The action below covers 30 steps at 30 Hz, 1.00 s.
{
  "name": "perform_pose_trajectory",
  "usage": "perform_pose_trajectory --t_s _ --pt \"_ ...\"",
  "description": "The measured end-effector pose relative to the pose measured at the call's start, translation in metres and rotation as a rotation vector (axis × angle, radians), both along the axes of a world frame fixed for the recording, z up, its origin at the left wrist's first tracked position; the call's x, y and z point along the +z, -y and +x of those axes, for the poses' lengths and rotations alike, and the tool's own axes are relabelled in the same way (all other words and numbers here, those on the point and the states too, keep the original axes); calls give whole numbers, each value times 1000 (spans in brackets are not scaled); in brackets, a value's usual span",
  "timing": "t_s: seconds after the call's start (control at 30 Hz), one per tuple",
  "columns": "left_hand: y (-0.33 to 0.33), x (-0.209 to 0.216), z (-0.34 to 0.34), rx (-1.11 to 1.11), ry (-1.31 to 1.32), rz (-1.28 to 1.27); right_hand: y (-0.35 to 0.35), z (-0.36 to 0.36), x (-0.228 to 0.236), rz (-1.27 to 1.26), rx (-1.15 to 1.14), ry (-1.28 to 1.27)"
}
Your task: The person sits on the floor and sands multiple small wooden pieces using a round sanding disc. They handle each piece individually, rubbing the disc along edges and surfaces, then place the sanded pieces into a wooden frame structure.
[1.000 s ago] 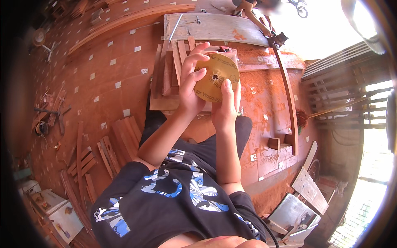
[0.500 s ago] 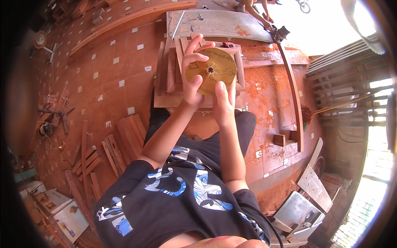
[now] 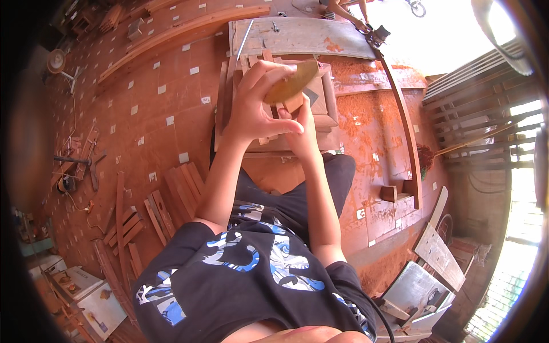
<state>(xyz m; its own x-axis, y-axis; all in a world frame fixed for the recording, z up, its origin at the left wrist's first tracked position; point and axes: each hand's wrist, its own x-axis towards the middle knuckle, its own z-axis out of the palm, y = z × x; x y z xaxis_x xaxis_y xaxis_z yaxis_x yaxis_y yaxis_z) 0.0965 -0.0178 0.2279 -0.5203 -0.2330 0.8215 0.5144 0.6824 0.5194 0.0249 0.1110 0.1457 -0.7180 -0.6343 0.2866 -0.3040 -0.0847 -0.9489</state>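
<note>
In front of me, my left hand (image 3: 255, 106) has its fingers closed on a sanding disc (image 3: 293, 83). The thin, round, yellow-brown disc is tilted, so it shows as a narrow oval. Its thumb points toward my right hand (image 3: 303, 132), which is just below and to the right. Between the raised fingers and thumb of that right hand is a small tan piece (image 3: 294, 103); its kind is unclear. Both hands are above a reddish wooden frame (image 3: 327, 103) with mitred corners, which lies on other wooden pieces in front of my legs.
A grey board (image 3: 309, 37) lies beyond the frame, with a pencil-like rod (image 3: 245, 39) on it. At the far right, another person's hands (image 3: 361, 26) hold a dark power tool (image 3: 378, 36) at a long wooden beam (image 3: 403, 126). Wood strips (image 3: 184, 186) lie at left; sawdust covers the right floor.
The sanding disc has turned from facing me to nearly edge-on, in my left hand. My right hand has moved off its edge and now has a tan piece at its fingers.
</note>
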Motion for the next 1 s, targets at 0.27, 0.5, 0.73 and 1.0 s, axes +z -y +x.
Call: perform_pose_trajectory --t_s 0.27,0.5,0.73,1.0 --pt "-4 -6 17 -84 -119 799 3 13 42 -38 19 -391" --pt "-7 13 23 -222 -157 1042 -6 9 86 0 -76 -454" --pt "-12 -7 17 -293 -11 1230 -34 15 104 423 -11 -421" --pt "-19 -121 74 -214 603 814 -76 37 28 800 258 180"
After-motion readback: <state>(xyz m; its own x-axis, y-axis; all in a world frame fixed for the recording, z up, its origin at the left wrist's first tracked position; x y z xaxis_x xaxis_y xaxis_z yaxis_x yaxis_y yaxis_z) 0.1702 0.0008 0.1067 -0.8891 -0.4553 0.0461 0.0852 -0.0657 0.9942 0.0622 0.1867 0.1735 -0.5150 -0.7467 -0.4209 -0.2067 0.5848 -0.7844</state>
